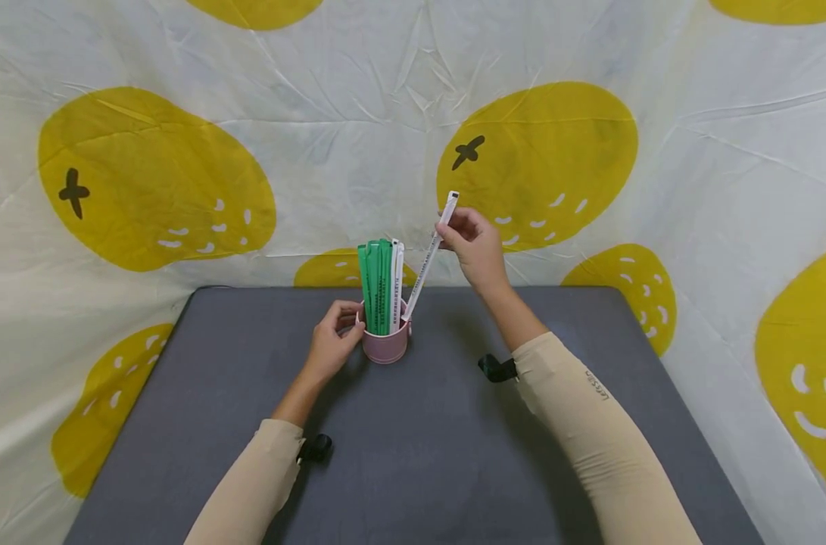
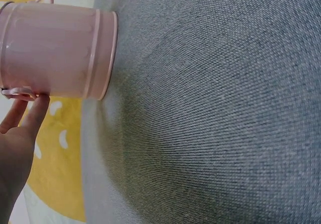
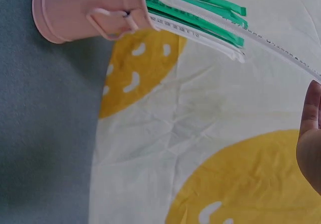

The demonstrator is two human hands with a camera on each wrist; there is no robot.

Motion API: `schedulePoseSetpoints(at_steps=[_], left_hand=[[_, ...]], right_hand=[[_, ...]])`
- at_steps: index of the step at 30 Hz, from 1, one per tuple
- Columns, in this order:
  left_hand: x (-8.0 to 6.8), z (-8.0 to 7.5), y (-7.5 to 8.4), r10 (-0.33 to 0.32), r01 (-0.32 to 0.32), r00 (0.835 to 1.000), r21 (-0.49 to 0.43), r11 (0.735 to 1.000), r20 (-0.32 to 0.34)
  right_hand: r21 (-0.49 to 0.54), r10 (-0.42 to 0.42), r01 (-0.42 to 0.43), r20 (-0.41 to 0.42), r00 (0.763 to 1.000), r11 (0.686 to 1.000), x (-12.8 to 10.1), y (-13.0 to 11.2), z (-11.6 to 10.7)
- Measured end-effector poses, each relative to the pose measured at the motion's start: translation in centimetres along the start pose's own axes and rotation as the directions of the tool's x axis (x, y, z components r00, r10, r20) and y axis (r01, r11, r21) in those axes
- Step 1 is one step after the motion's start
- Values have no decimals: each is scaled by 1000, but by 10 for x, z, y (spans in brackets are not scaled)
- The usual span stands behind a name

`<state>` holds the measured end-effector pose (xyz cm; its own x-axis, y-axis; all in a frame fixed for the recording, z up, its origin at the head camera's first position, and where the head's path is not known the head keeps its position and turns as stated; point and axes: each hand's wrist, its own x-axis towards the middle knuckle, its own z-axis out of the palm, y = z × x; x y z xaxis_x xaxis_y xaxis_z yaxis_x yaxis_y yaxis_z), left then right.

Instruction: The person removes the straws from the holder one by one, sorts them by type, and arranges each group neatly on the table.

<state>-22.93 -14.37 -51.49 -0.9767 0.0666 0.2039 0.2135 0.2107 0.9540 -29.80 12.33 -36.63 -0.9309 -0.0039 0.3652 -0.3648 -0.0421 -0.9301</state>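
Observation:
A small pink bucket (image 1: 385,347) with side handles stands upright near the table's back edge. Several green stick packets (image 1: 375,284) and some white stick packets (image 1: 396,288) stand in it. At the bucket's left side, my left hand (image 1: 332,341) holds it by the handle and rim; in the left wrist view two fingers (image 2: 36,114) touch beneath the handle. My right hand (image 1: 475,246) pinches a long, thin white stick packet (image 1: 429,261) with printed lettering near its upper end. That packet slants down to the left, its lower tip right at the bucket's mouth.
The dark grey table (image 1: 413,454) reaches back to a white cloth (image 1: 358,151) printed with yellow fruit shapes. Small black wrist cameras (image 1: 497,369) sit on both sleeves, just above the table in the head view.

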Motion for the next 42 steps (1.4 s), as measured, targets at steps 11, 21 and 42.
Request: schedulePoseSetpoints(at_steps=[11,21,42], left_hand=[[0,3,0,-32,32,999,2,999,8],[-1,6,11,-57,57,998,-1,998,31],[2,6,2,-37,37,999,-32,999,0]], right_hand=[[-70,14,-15,-15,1000,997,3,6,-28],[-146,127,-123,17,992,982,-6,26,-47],[-189,346,-339,3,938,922,-43,88,-54]])
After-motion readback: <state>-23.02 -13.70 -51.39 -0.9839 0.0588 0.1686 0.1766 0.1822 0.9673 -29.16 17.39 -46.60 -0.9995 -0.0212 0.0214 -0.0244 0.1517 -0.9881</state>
